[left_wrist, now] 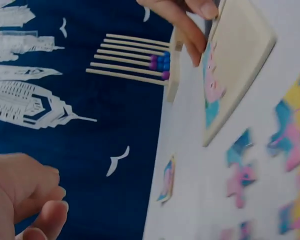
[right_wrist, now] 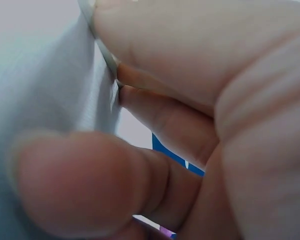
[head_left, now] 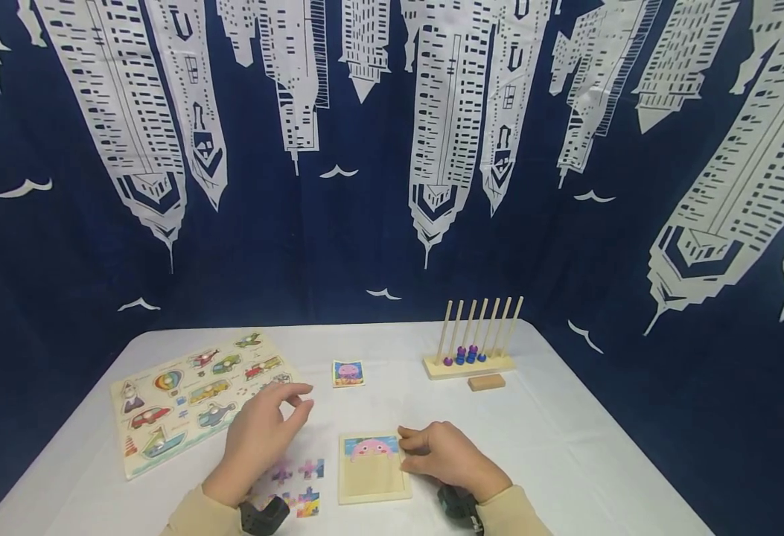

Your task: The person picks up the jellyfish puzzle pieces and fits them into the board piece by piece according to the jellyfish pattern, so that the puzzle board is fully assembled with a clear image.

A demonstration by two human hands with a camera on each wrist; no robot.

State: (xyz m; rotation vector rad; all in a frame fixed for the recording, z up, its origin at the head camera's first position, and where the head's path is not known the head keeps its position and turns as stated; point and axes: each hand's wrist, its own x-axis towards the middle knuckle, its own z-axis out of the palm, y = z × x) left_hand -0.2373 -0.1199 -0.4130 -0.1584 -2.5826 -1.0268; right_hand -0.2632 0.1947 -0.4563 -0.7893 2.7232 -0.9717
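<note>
Nearest, flat jigsaw pieces in pink, blue and yellow (head_left: pixel 308 503) lie loose on the white-covered desk (head_left: pixel 532 447), seemingly waiting to be fitted. Just beside them sits a square pale-wood puzzle tray (head_left: pixel 368 478); only its top strip is filled, with a pink face on blue, so the work looks barely begun, most of the tray being bare. The right hand (head_left: pixel 447 454) holds the tray's right edge, fingers bent against it; the left hand (head_left: pixel 264 428) hangs above the desk, its grip narrow, with nothing visible in it. Farther off lies a small square card with a pink figure (head_left: pixel 348 374), perhaps the model. The left arm hides some pieces, so their number is unclear; they blur in the left wrist view, and fingers fill most of the right wrist view.
</note>
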